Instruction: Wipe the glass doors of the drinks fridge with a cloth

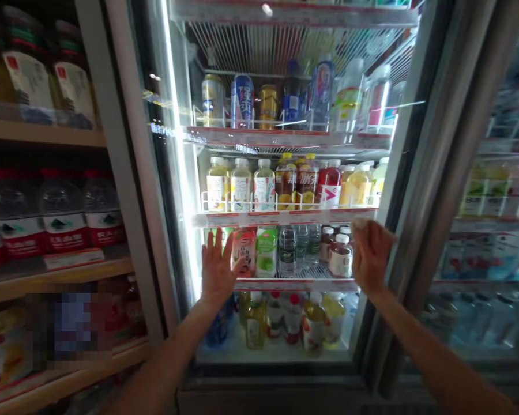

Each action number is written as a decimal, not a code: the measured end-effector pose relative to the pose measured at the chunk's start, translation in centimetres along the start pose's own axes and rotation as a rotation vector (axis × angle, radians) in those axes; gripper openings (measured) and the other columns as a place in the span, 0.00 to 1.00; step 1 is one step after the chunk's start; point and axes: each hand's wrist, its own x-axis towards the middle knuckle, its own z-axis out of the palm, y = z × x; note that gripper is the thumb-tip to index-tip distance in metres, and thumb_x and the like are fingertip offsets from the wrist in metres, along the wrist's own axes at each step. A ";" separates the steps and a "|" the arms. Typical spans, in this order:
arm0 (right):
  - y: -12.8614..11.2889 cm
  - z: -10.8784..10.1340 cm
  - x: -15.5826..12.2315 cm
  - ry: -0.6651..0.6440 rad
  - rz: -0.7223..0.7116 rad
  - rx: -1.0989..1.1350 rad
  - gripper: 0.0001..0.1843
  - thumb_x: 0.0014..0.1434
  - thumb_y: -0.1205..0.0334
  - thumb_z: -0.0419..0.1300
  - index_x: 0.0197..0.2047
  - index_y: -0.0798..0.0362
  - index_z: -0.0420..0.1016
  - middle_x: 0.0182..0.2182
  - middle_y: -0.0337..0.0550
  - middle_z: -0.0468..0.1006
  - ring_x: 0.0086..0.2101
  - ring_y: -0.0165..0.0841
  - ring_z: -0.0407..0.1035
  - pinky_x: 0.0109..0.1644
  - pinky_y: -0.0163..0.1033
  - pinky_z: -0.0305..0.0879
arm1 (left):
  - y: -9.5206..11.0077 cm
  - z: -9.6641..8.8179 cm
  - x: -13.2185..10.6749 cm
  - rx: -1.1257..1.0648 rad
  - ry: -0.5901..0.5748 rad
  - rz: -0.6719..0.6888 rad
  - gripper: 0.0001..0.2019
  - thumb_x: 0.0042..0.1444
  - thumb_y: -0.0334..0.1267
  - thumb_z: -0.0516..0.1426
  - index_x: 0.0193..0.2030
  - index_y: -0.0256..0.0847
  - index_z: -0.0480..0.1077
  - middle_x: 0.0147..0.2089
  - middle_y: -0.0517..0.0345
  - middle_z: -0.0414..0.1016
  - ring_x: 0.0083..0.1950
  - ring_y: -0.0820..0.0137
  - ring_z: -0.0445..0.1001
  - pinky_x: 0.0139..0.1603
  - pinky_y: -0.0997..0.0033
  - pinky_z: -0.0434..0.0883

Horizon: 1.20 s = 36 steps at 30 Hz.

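My left hand [218, 265] is raised with its fingers spread, flat at the glass door [285, 366] of a lit drinks fridge. Behind it, through the glass, are a red carton [244, 248] and a green-and-white carton [266, 251]. On the right side of the door, my right hand [371, 265] presses a pale cloth [361, 225] to the glass, its fingers bent over it. Small jars with white lids [341, 253] stand behind the glass just left of that hand. Part of the cloth is hidden by the fingers.
Inside the fridge, shelves hold cans [243, 101] and bottled drinks [264, 181]. A metal door frame [441, 190] runs along the right, with another stocked fridge beyond. At left, wooden shelves [47, 135] carry water bottles [60, 207] with red caps.
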 end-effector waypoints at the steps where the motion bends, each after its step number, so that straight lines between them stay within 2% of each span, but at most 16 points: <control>1: 0.3 -0.7 -2.6 -0.072 -0.032 -0.005 0.34 0.60 0.70 0.49 0.67 0.42 0.46 0.67 0.43 0.45 0.64 0.46 0.44 0.62 0.62 0.52 | 0.3 0.1 -0.3 -0.005 -0.006 -0.011 0.36 0.60 0.46 0.51 0.69 0.46 0.36 0.71 0.46 0.37 0.71 0.56 0.35 0.66 0.45 0.47; 3: 1.1 -1.6 -5.0 -0.193 -0.104 -0.018 0.36 0.59 0.71 0.49 0.67 0.40 0.43 0.67 0.42 0.45 0.64 0.45 0.44 0.62 0.60 0.54 | 0.9 0.4 -0.7 -0.009 -0.023 -0.049 0.38 0.58 0.49 0.53 0.69 0.46 0.36 0.71 0.45 0.35 0.71 0.53 0.34 0.66 0.42 0.47; 4: 1.8 -1.7 -4.5 -0.204 -0.108 -0.036 0.36 0.59 0.71 0.48 0.67 0.40 0.42 0.67 0.43 0.45 0.64 0.45 0.44 0.62 0.60 0.54 | 1.2 0.6 -0.9 -0.009 -0.029 -0.069 0.39 0.57 0.50 0.53 0.69 0.46 0.36 0.71 0.44 0.35 0.71 0.52 0.34 0.65 0.41 0.47; 9: 5.2 -0.3 3.0 0.022 0.094 -0.074 0.32 0.62 0.68 0.44 0.68 0.46 0.42 0.67 0.46 0.42 0.65 0.45 0.41 0.63 0.60 0.52 | 2.0 0.8 -1.9 -0.004 -0.061 -0.107 0.38 0.57 0.49 0.54 0.69 0.46 0.38 0.71 0.46 0.34 0.71 0.52 0.34 0.65 0.41 0.46; 10: 4.8 -0.2 2.6 0.028 0.098 -0.062 0.33 0.62 0.68 0.44 0.68 0.46 0.42 0.67 0.45 0.41 0.65 0.45 0.41 0.63 0.60 0.51 | 2.1 0.7 -2.2 0.000 -0.073 -0.104 0.38 0.57 0.49 0.54 0.69 0.46 0.39 0.71 0.46 0.35 0.71 0.52 0.35 0.65 0.41 0.47; 12: 2.6 -0.5 -0.7 -0.031 0.051 -0.036 0.34 0.61 0.70 0.46 0.68 0.44 0.40 0.68 0.43 0.39 0.65 0.45 0.40 0.63 0.61 0.50 | 2.3 0.7 -3.2 0.010 -0.103 -0.088 0.36 0.57 0.48 0.53 0.68 0.46 0.41 0.71 0.45 0.38 0.71 0.52 0.36 0.65 0.42 0.48; 14: -0.2 -1.1 -5.1 -0.165 -0.029 -0.031 0.38 0.59 0.72 0.47 0.68 0.43 0.37 0.67 0.43 0.39 0.65 0.45 0.40 0.62 0.61 0.51 | 2.5 0.7 -4.3 0.020 -0.131 -0.071 0.35 0.58 0.46 0.54 0.68 0.45 0.43 0.70 0.44 0.41 0.71 0.53 0.36 0.65 0.42 0.49; 16: -2.2 -1.3 -7.1 -0.253 -0.098 -0.020 0.40 0.58 0.73 0.48 0.68 0.41 0.36 0.67 0.43 0.40 0.65 0.45 0.41 0.62 0.60 0.53 | 2.7 0.9 -5.1 0.030 -0.141 -0.068 0.34 0.58 0.46 0.54 0.68 0.43 0.45 0.70 0.43 0.43 0.71 0.53 0.36 0.65 0.43 0.49; 19: -3.2 -0.2 -3.4 -0.232 -0.153 0.003 0.40 0.59 0.72 0.48 0.68 0.38 0.35 0.67 0.40 0.42 0.64 0.44 0.42 0.62 0.59 0.53 | 3.0 1.1 -5.5 0.043 -0.134 -0.078 0.33 0.57 0.46 0.54 0.67 0.41 0.48 0.69 0.41 0.44 0.71 0.54 0.36 0.65 0.43 0.48; 22: -4.1 1.5 0.9 -0.151 -0.049 0.016 0.37 0.60 0.69 0.48 0.68 0.43 0.38 0.67 0.43 0.41 0.65 0.45 0.38 0.64 0.60 0.48 | 3.0 1.1 -5.6 0.050 -0.140 -0.089 0.32 0.57 0.46 0.54 0.66 0.41 0.49 0.69 0.42 0.45 0.71 0.55 0.36 0.66 0.44 0.48; 24: -5.7 2.0 0.1 -0.218 -0.113 0.054 0.34 0.59 0.70 0.48 0.68 0.46 0.45 0.66 0.44 0.46 0.65 0.44 0.37 0.64 0.59 0.46 | 2.9 0.9 -5.7 0.059 -0.168 -0.089 0.31 0.57 0.45 0.54 0.66 0.41 0.51 0.69 0.44 0.46 0.71 0.56 0.36 0.66 0.45 0.49; 27: -8.5 1.8 -4.1 -0.439 -0.445 0.175 0.33 0.57 0.74 0.48 0.65 0.46 0.54 0.63 0.42 0.57 0.64 0.38 0.45 0.65 0.55 0.48 | 2.6 0.3 -6.2 0.075 -0.249 -0.053 0.30 0.57 0.43 0.54 0.65 0.40 0.53 0.69 0.45 0.47 0.70 0.56 0.38 0.66 0.46 0.51; 29: -9.6 1.8 -5.2 -0.518 -0.582 0.233 0.33 0.56 0.75 0.48 0.64 0.45 0.56 0.61 0.39 0.60 0.63 0.35 0.49 0.65 0.51 0.47 | 2.3 -0.1 -6.5 0.080 -0.287 -0.020 0.29 0.57 0.42 0.54 0.64 0.41 0.55 0.69 0.45 0.48 0.70 0.55 0.40 0.65 0.46 0.52; 31: -10.0 2.2 -4.0 -0.470 -0.504 0.207 0.33 0.56 0.74 0.47 0.64 0.44 0.55 0.62 0.39 0.60 0.63 0.35 0.47 0.66 0.52 0.44 | 2.0 -0.3 -6.7 0.084 -0.299 -0.003 0.28 0.57 0.42 0.54 0.64 0.41 0.55 0.68 0.46 0.49 0.70 0.56 0.41 0.66 0.46 0.52; 34: -10.6 3.0 -1.7 -0.333 -0.249 0.105 0.32 0.57 0.72 0.48 0.65 0.47 0.53 0.63 0.43 0.56 0.65 0.40 0.41 0.66 0.58 0.39 | 1.7 -0.6 -7.1 0.099 -0.298 -0.010 0.29 0.56 0.42 0.55 0.64 0.40 0.55 0.68 0.44 0.48 0.70 0.55 0.42 0.65 0.47 0.52; 36: -11.5 3.2 -2.0 -0.365 -0.323 0.131 0.32 0.57 0.73 0.48 0.65 0.48 0.55 0.63 0.44 0.57 0.65 0.40 0.41 0.66 0.57 0.40 | 1.2 -0.9 -7.5 0.117 -0.304 -0.029 0.29 0.56 0.41 0.56 0.63 0.39 0.56 0.68 0.43 0.48 0.70 0.54 0.42 0.65 0.47 0.54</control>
